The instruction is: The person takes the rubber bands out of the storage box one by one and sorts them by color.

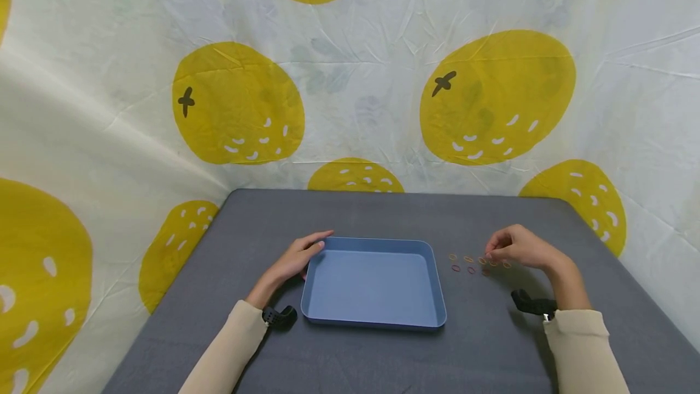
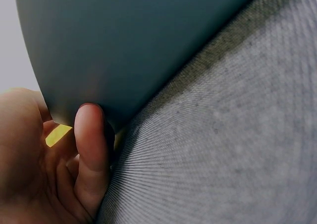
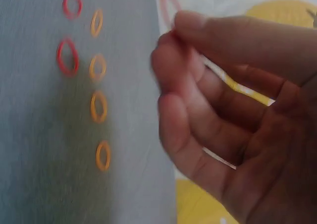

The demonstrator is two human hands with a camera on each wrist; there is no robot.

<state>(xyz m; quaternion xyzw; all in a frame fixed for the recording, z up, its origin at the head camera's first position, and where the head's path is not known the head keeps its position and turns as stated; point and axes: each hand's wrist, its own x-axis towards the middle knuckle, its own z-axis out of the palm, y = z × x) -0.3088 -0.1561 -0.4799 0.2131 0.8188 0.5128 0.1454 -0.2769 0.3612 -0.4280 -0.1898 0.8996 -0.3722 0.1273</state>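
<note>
My left hand (image 1: 298, 257) holds the far left corner of a shallow blue tray (image 1: 374, 281), its thumb at the rim. In the left wrist view a fingertip (image 2: 90, 120) presses the outside of the tray wall (image 2: 124, 45). Right of the tray, my right hand (image 1: 519, 247) pinches a thin red rubber band (image 3: 164, 5) between thumb and forefinger, raised off the table. Below it lie a row of several orange rubber bands (image 3: 92, 107) and a row of red rubber bands (image 3: 60, 60). The hand partly covers the orange row in the head view.
A grey cloth-covered table (image 1: 361, 363) lies under everything. Behind it and along its sides hangs a white curtain (image 1: 361, 108) printed with yellow fruit. Each wrist wears a black strap mount (image 1: 533, 304).
</note>
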